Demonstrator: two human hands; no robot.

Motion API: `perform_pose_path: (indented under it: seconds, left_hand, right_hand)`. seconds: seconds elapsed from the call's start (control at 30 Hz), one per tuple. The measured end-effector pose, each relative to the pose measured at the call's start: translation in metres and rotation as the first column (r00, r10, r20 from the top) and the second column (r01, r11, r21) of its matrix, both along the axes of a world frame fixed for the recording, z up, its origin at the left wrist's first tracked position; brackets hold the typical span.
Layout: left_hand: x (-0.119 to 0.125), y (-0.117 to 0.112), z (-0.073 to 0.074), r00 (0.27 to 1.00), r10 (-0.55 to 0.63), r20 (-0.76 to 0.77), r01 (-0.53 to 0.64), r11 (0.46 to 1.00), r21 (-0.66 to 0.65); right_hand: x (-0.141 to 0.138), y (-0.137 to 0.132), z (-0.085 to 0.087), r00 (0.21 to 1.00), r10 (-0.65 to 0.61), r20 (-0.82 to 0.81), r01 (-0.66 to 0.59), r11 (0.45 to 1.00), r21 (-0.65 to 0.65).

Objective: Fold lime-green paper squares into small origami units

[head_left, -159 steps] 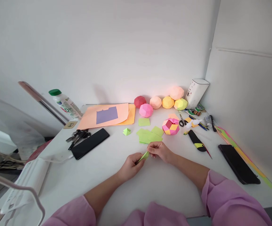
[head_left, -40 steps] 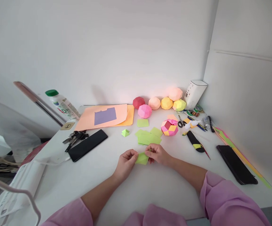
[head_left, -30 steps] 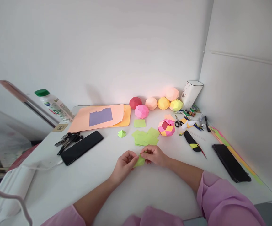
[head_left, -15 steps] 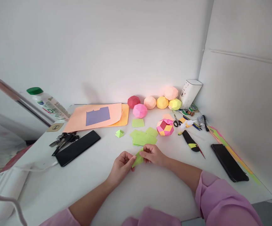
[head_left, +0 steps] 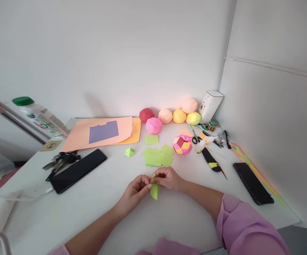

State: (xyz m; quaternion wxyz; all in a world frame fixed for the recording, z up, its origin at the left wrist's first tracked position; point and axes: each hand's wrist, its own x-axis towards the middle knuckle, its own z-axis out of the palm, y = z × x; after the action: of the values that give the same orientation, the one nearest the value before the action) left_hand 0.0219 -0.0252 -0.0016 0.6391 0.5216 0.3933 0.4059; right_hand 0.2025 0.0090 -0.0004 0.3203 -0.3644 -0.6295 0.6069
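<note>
A folded piece of green paper (head_left: pixel 154 191) is pinched between my two hands above the near part of the table. My left hand (head_left: pixel 136 193) grips its left side with thumb and fingers. On the upper right side, my right hand (head_left: pixel 168 178) holds it in a pinch. Just beyond lie several loose green paper squares (head_left: pixel 157 157), with one more green square (head_left: pixel 151 139) farther back. A small folded green paper piece (head_left: pixel 129 152) stands to their left. To their right sits a multicoloured paper ball (head_left: pixel 182 145) with an opening.
Faceted paper balls (head_left: pixel 165 116) line the wall. Left are orange sheets (head_left: pixel 75 132), a bottle (head_left: pixel 41 117), keys (head_left: pixel 60 163) and a black power bank or phone (head_left: pixel 79 170). Right are scissors (head_left: pixel 195 138), glue (head_left: pixel 205 142), a cutter (head_left: pixel 211 160) and a black phone (head_left: pixel 253 184).
The green paper has been turned, its pointed end now hanging downward between my hands. My right hand has shifted slightly. The whole view has moved a little to the right.
</note>
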Motion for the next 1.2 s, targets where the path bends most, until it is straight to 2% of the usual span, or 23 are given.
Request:
perform_pose_path:
  seconds: [0.27, 0.43, 0.63, 0.77, 0.9, 0.97, 1.2]
  left_hand:
    - [-0.001, -0.001, -0.007, 0.999, -0.004, -0.05, 0.005, 1.0, 0.001]
    - [0.0, -0.002, -0.006, 0.998, -0.017, -0.059, 0.019, 0.999, 0.035]
    - [-0.003, 0.0, -0.009, 0.995, -0.07, -0.078, 0.07, 0.998, -0.005]
    - [-0.005, 0.0, -0.005, 0.993, -0.113, 0.022, 0.114, 0.993, -0.041]
    - [-0.006, 0.001, 0.0, 0.982, -0.152, 0.114, 0.16, 0.985, -0.063]
    - [-0.008, 0.002, 0.003, 0.981, -0.164, 0.108, 0.172, 0.983, -0.068]
    - [-0.008, 0.003, 0.007, 0.994, -0.107, 0.002, 0.107, 0.99, -0.088]
  right_hand:
    - [0.0, 0.002, -0.013, 0.995, -0.058, -0.078, 0.053, 0.997, -0.06]
    - [0.0, 0.002, -0.012, 0.993, -0.053, -0.109, 0.047, 0.997, -0.056]
    - [-0.002, -0.002, -0.008, 0.986, -0.046, -0.157, 0.045, 0.999, -0.006]
    - [-0.005, -0.004, -0.005, 0.98, 0.0, -0.197, 0.007, 0.999, 0.032]
    - [-0.007, -0.005, -0.005, 0.986, -0.06, -0.154, 0.075, 0.993, 0.096]
    - [-0.007, -0.005, -0.004, 0.987, -0.094, -0.134, 0.105, 0.991, 0.082]
    - [-0.008, -0.006, -0.001, 0.975, -0.114, -0.188, 0.116, 0.993, -0.001]
